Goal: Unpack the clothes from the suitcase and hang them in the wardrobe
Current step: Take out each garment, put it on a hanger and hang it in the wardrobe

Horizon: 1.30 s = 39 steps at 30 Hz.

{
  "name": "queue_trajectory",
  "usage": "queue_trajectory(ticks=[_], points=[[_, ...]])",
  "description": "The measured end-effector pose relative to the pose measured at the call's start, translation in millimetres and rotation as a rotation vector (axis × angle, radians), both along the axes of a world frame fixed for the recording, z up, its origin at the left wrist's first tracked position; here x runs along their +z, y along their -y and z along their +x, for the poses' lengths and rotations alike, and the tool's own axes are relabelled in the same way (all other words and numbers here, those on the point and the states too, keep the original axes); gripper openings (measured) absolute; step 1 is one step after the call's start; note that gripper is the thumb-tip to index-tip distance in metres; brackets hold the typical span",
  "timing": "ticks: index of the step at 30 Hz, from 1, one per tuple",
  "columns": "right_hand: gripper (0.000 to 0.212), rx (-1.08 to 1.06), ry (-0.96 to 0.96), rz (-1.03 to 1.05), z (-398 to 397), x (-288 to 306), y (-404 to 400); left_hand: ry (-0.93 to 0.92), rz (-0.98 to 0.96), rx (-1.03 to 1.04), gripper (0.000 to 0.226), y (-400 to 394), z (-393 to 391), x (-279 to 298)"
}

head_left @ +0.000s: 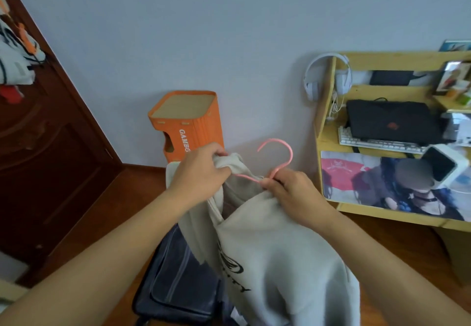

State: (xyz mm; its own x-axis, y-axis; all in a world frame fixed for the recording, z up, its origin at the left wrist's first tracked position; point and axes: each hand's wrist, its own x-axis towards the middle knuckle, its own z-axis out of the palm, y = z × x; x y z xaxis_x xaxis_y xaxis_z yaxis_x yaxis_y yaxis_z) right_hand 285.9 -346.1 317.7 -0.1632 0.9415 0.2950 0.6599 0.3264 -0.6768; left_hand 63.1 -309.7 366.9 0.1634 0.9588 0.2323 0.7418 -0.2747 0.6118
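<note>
In the middle of the view, held up above the floor, a pale grey sweatshirt with black print on its front hangs from both hands. The left hand grips a bunched fold of its fabric near the neckline, fingers curled tight around the cloth. Just to the right, the right hand pinches the neck of a pink hanger, whose hook stands clear above the hands while one arm of it runs left into the garment's opening. Below and a little left of the sweatshirt, a dark suitcase lies on the wooden floor, partly covered by the hanging cloth. Farther off, against the wall, stands an orange stool with white lettering. At far left is a dark wooden wardrobe door, with clothes showing at the top corner. On the right, a pale wooden desk carries white headphones hung on its side post, a black laptop and a white keyboard.
</note>
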Motion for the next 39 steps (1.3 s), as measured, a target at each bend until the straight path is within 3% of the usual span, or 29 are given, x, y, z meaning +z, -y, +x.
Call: queue_trajectory(ticks=[3,6,7,9,12,16,19,21,25,28,33,36,39], points=[[0.034,0.133,0.149,-0.056,1,15,-4,-0.001,0.027,-0.102,0.021,14,13,-1],[0.03,0.15,0.082,-0.041,11,29,-8,0.055,0.071,-0.268,0.033,22,10,1],[0.025,0.14,0.036,-0.049,18,35,-10,0.012,0.138,-0.317,0.039,18,2,0],[0.02,0.146,0.007,-0.044,33,53,-10,-0.242,0.267,-0.34,0.043,4,-22,-5],[0.021,0.165,0.089,-0.057,41,72,-13,-0.465,0.243,-0.274,0.033,-11,-44,-8],[0.023,-0.094,-0.13,0.078,55,80,-24,-0.349,0.304,-0.174,0.045,-25,-61,-1],[0.044,-0.277,-0.17,-0.148,84,54,-21,-0.247,0.285,-0.079,0.034,-30,-84,2],[0.058,-0.217,-0.076,-0.331,85,24,-13,-0.255,0.276,-0.038,0.028,-34,-94,0],[0.028,-0.1,0.036,-0.211,71,7,-17,-0.312,0.191,-0.081,0.019,-37,-116,-11],[0.039,-0.027,0.097,-0.238,63,16,-26,-0.289,0.186,-0.191,0.015,-31,-125,-11],[0.049,0.041,-0.161,-0.401,56,30,-32,-0.33,0.332,-0.332,0.028,-11,-131,1],[0.048,0.023,-0.153,-0.208,49,46,-35,-0.397,0.347,-0.278,0.042,-13,-147,9],[0.044,-0.195,-0.239,0.106,28,60,-55,-0.607,0.356,-0.326,0.055,-14,-156,8]])
